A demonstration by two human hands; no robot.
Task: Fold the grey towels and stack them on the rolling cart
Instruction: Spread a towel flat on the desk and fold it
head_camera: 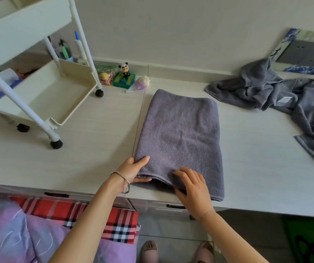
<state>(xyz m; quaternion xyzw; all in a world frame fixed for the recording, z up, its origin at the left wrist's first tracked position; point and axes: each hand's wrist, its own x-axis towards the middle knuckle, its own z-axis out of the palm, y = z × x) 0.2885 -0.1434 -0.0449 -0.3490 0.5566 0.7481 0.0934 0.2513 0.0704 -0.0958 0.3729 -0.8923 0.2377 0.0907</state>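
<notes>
Wall in plain off-white at the back, with a grey socket panel in a blue-patterned frame far right. Below it, pale wood-grain platform, wide and flat, carrying all the task's things. Bottom left, plaid and lilac bedding.

On the platform's left, on black castors, white rolling cart, well apart from the hands, up and to their left. On the right by the wall, loose heap of grey towels, not yet folded.

Between cart and heap, folded towel. Lies flat, long axis pointing straight away from the person, short near hem close to the platform's front edge. Both hands at that hem, far end directly ahead of them.

Left hand gripping the near left corner, thumb on top, fingers beneath. Right hand toward the middle of the hem, fingers bent over the top layer, thumb apparently tucked under it: a pinch, by the look of it.

Likely next: near end carried forward onto the far end, halving the length. Calls for an even lift from both hands. Left hand nearer the cart for the carry after that.

Smallest: panda figure among toys by the wall, thin bangle on the left wrist.
</notes>
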